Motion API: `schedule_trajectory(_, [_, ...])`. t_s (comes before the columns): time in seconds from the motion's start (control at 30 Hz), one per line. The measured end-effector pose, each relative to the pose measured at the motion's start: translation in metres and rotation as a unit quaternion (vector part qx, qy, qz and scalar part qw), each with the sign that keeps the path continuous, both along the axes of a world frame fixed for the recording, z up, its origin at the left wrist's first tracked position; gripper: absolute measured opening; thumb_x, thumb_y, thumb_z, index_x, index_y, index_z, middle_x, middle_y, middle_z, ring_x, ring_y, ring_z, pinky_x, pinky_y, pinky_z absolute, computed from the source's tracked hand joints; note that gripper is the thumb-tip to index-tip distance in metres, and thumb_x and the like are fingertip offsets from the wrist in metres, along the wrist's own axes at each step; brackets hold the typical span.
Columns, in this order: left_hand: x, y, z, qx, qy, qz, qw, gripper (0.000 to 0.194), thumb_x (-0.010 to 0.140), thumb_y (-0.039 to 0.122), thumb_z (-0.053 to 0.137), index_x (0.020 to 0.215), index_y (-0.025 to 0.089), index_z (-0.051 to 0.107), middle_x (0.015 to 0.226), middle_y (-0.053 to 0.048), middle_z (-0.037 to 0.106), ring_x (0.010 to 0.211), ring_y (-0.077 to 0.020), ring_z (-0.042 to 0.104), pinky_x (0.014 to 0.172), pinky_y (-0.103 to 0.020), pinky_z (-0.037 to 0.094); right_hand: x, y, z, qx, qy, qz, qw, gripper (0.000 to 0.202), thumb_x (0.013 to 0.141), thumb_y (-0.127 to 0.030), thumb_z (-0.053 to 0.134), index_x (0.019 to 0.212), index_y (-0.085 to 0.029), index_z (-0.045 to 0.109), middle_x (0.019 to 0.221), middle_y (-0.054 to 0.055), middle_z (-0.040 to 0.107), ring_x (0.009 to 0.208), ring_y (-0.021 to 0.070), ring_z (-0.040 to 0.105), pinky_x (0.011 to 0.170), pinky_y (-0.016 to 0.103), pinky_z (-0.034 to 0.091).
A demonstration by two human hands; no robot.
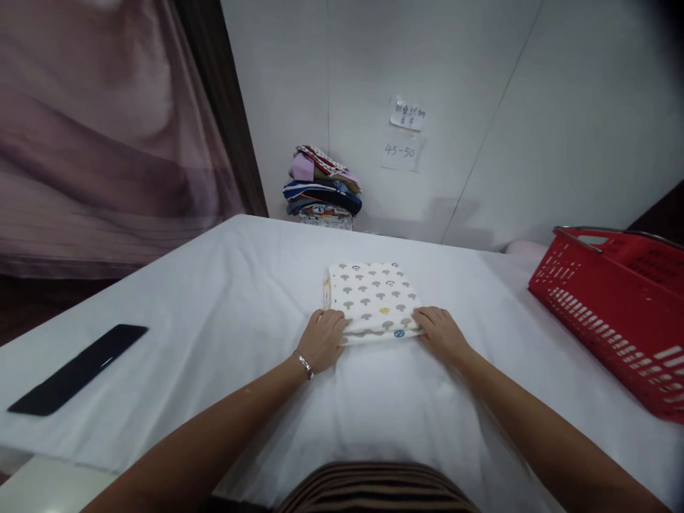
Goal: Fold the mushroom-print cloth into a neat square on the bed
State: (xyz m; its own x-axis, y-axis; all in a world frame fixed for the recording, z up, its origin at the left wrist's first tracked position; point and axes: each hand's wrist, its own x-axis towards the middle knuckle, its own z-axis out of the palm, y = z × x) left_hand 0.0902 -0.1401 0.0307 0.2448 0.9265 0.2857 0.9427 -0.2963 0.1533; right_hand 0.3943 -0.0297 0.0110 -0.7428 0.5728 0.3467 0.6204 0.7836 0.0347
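A white cloth (374, 296) printed with grey mushrooms and a few yellow and blue ones lies folded into a thick rectangle on the white-covered table. My left hand (323, 338) grips its near left corner, fingers on top and thumb at the edge. At the near right corner, my right hand (441, 333) holds the cloth in the same way. The folded layers show along the near edge between my hands. A bracelet circles my left wrist.
A red plastic basket (614, 306) with a metal handle stands at the right. To the left lies a flat black object (80, 370). Several folded fabrics (323, 187) are stacked beyond the far edge, by the wall with paper notes (400, 152). A pinkish curtain (107, 142) hangs at left.
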Motion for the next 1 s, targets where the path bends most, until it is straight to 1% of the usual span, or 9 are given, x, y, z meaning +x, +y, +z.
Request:
schedule_trajectory(0.07, [0.000, -0.003, 0.003, -0.019, -0.025, 0.002, 1.000, 0.035, 0.071, 0.027, 0.059, 0.105, 0.023, 0.055, 0.113, -0.007, 0.055, 0.109, -0.0239, 0.046, 0.096, -0.040, 0.030, 0.002, -0.003, 0.004, -0.021, 0.010, 0.001, 1.000, 0.048, 0.070, -0.009, 0.049, 0.117, -0.020, 0.053, 0.117, 0.010, 0.055, 0.109, 0.0253, 0.047, 0.089, 0.040, 0.038])
schedule_trajectory(0.17, [0.002, -0.001, 0.008, -0.026, -0.047, 0.000, 0.999, 0.030, 0.077, 0.037, 0.056, 0.103, 0.023, 0.057, 0.108, -0.007, 0.057, 0.105, -0.0228, 0.048, 0.092, -0.039, 0.031, -0.002, -0.009, 0.013, -0.057, 0.040, -0.003, 0.998, 0.041, 0.076, -0.023, 0.052, 0.118, -0.022, 0.053, 0.119, 0.009, 0.054, 0.111, 0.0258, 0.047, 0.093, 0.042, 0.036])
schedule_trajectory(0.27, [0.005, 0.008, 0.011, -0.012, -0.029, -0.020, 0.999, 0.023, 0.079, 0.031, 0.055, 0.099, 0.022, 0.058, 0.106, -0.007, 0.057, 0.103, -0.0224, 0.049, 0.091, -0.038, 0.030, -0.015, -0.010, 0.020, -0.089, 0.066, 0.006, 0.994, 0.034, 0.084, -0.033, 0.048, 0.116, -0.024, 0.055, 0.119, 0.009, 0.055, 0.111, 0.0249, 0.048, 0.094, 0.041, 0.038])
schedule_trajectory(0.4, [0.009, 0.020, 0.015, -0.027, 0.013, -0.037, 0.999, 0.017, 0.077, 0.023, 0.055, 0.093, 0.021, 0.059, 0.097, -0.007, 0.059, 0.095, -0.0216, 0.051, 0.087, -0.037, 0.031, -0.028, -0.003, 0.019, -0.099, 0.028, 0.061, 0.993, 0.033, 0.087, -0.028, 0.044, 0.117, -0.022, 0.055, 0.122, 0.010, 0.055, 0.111, 0.0247, 0.049, 0.091, 0.042, 0.040])
schedule_trajectory(0.53, [0.015, 0.020, 0.017, -0.029, 0.041, -0.026, 0.998, 0.013, 0.081, 0.018, 0.048, 0.088, 0.019, 0.060, 0.091, -0.008, 0.058, 0.090, -0.0216, 0.051, 0.084, -0.037, 0.032, -0.024, 0.003, 0.009, -0.060, 0.013, 0.073, 0.995, 0.036, 0.087, -0.020, 0.040, 0.121, -0.024, 0.051, 0.122, 0.009, 0.056, 0.110, 0.0245, 0.051, 0.089, 0.043, 0.042])
schedule_trajectory(0.67, [0.022, 0.011, 0.002, 0.008, 0.060, -0.048, 0.997, 0.017, 0.084, 0.011, 0.042, 0.085, 0.019, 0.058, 0.086, -0.007, 0.057, 0.087, -0.0205, 0.051, 0.082, -0.037, 0.032, -0.015, -0.001, -0.004, -0.025, 0.033, 0.080, 0.996, 0.038, 0.086, -0.016, 0.038, 0.121, -0.025, 0.052, 0.121, 0.009, 0.057, 0.109, 0.0241, 0.052, 0.089, 0.044, 0.043])
schedule_trajectory(0.8, [0.025, 0.006, -0.019, 0.054, 0.068, -0.059, 0.995, 0.012, 0.083, 0.011, 0.045, 0.085, 0.018, 0.055, 0.085, -0.007, 0.055, 0.085, -0.0203, 0.049, 0.078, -0.036, 0.034, -0.011, -0.007, -0.011, -0.045, 0.057, 0.080, 0.994, 0.037, 0.085, -0.015, 0.038, 0.116, -0.023, 0.055, 0.117, 0.010, 0.058, 0.108, 0.0237, 0.052, 0.090, 0.045, 0.043])
schedule_trajectory(0.9, [0.024, 0.006, -0.027, 0.086, 0.075, -0.052, 0.992, 0.011, 0.083, 0.010, 0.046, 0.086, 0.017, 0.054, 0.085, -0.005, 0.054, 0.083, -0.0195, 0.048, 0.077, -0.035, 0.035, -0.017, -0.009, -0.004, -0.087, 0.086, 0.051, 0.991, 0.035, 0.082, -0.019, 0.043, 0.114, -0.023, 0.057, 0.116, 0.009, 0.058, 0.108, 0.0245, 0.052, 0.091, 0.045, 0.043])
schedule_trajectory(1.0, [0.024, 0.005, -0.030, 0.109, 0.069, -0.049, 0.990, 0.010, 0.085, 0.013, 0.045, 0.088, 0.017, 0.054, 0.085, -0.005, 0.054, 0.084, -0.0191, 0.047, 0.078, -0.034, 0.035, -0.035, -0.008, 0.011, -0.124, 0.125, 0.021, 0.984, 0.037, 0.085, -0.031, 0.045, 0.119, -0.023, 0.055, 0.124, 0.008, 0.053, 0.115, 0.0253, 0.048, 0.094, 0.043, 0.042])
